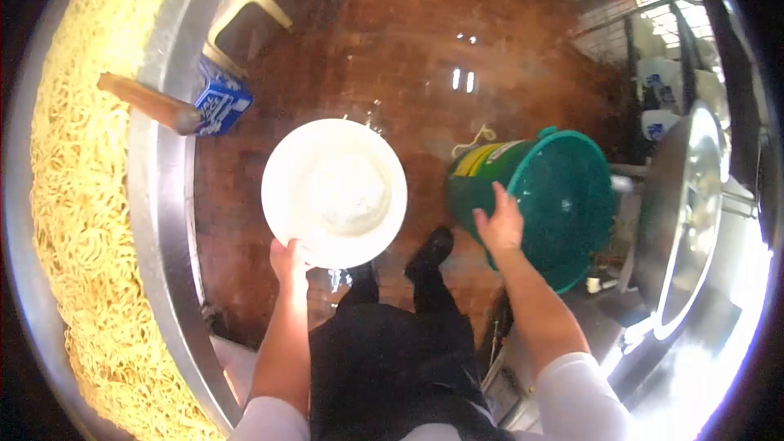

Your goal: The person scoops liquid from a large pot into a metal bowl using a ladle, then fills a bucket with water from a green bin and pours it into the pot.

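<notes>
L hand [290, 263] grips white bowl [282, 188] by near rim, btwn noodle trough [147, 220] & green tub [559, 188]; hold it level. R hand [503, 225] has fingers spread at tub rim, contact unclear from this angle; seat 'em firmly w/ thumb opposed.

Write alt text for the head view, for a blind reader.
A person's left hand holds a white basin by its rim above a reddish-brown floor; the open right hand is at a green bucket's rim. Yellow noodles lie in a metal trough at left.
</notes>
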Motion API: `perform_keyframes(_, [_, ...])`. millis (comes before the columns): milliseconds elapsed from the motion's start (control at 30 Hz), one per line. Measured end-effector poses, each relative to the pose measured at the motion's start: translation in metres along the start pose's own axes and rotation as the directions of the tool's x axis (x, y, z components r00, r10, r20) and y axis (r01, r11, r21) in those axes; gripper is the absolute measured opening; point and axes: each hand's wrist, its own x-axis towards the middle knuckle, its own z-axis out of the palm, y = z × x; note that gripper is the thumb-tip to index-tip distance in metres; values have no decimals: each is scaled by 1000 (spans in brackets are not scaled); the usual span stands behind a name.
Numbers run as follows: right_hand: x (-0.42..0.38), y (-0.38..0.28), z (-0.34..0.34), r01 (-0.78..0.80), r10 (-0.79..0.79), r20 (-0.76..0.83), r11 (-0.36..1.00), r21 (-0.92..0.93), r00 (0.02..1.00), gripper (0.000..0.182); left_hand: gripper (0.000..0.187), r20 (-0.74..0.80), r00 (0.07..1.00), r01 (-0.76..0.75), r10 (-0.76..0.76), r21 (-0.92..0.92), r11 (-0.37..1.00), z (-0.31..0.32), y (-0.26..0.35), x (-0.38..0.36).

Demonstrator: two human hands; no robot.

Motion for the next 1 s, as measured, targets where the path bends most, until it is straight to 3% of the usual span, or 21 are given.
perform_keyframes(33, [-8,-5,-4,-4,0,-34,993,-114,999,69,27,97,995,-13,11,26,1000,-1,22,-27])
perform_keyframes(67, [-16,-11,-8,-29,24,-82,997,-67,996,68,30,199,980,-33,22,51,998,-2,39,-48])
perform_keyframes(100, [-27,-21,-21,-55,73,-111,986,159,991,60,34,270,962,-54,43,31,998,-6,48,-60])
perform_keyframes(133, [-38,-17,-22,49,29,-154,877,478,988,54,37,343,937,-75,66,10,997,-6,59,-71])
perform_keyframes(167, [-62,-44,-65,51,70,-122,634,772,990,48,43,362,932,-24,23,-2,1000,4,84,-102])
perform_keyframes(200, [-80,-47,-83,151,44,-192,460,875,980,47,43,404,914,-37,39,-14,999,10,97,-121])
perform_keyframes(233, [-106,-60,-124,85,58,-113,359,930,992,65,42,487,873,-16,38,-50,999,15,106,-138])
perform_keyframes(267, [-131,-65,-157,236,-8,-260,450,861,966,74,41,565,824,8,37,-78,997,21,112,-153])
perform_keyframes(300, [-157,-70,-203,475,-182,-480,637,607,858,65,39,616,786,7,54,-96,995,33,116,-167])
perform_keyframes(333, [-172,-60,-215,517,-228,-517,674,527,825,78,36,666,746,8,17,-35,999,44,122,-181])
perform_keyframes(433, [-210,-45,-258,451,-212,-528,808,378,822,93,31,751,646,73,-140,122,990,83,116,-211])
perform_keyframes(533, [-210,-22,-266,394,-172,-574,873,288,801,90,28,731,611,125,-304,290,949,125,92,-223])
perform_keyframes(600, [-192,2,-259,347,-118,-579,888,302,807,89,32,758,555,111,-343,341,934,153,66,-217])
perform_keyframes(667, [-175,32,-243,286,-57,-562,900,330,825,87,26,739,490,40,-462,510,859,176,73,-225])
perform_keyframes(833, [-135,73,-233,166,40,-535,929,330,844,77,13,587,566,53,-579,674,736,239,65,-229])
perform_keyframes(933, [-105,86,-232,76,95,-511,950,304,854,71,15,556,512,69,-655,734,676,279,46,-208])
perform_keyframes(1000, [-78,95,-224,-28,181,-429,940,340,885,74,13,436,485,160,-758,808,567,300,35,-198])
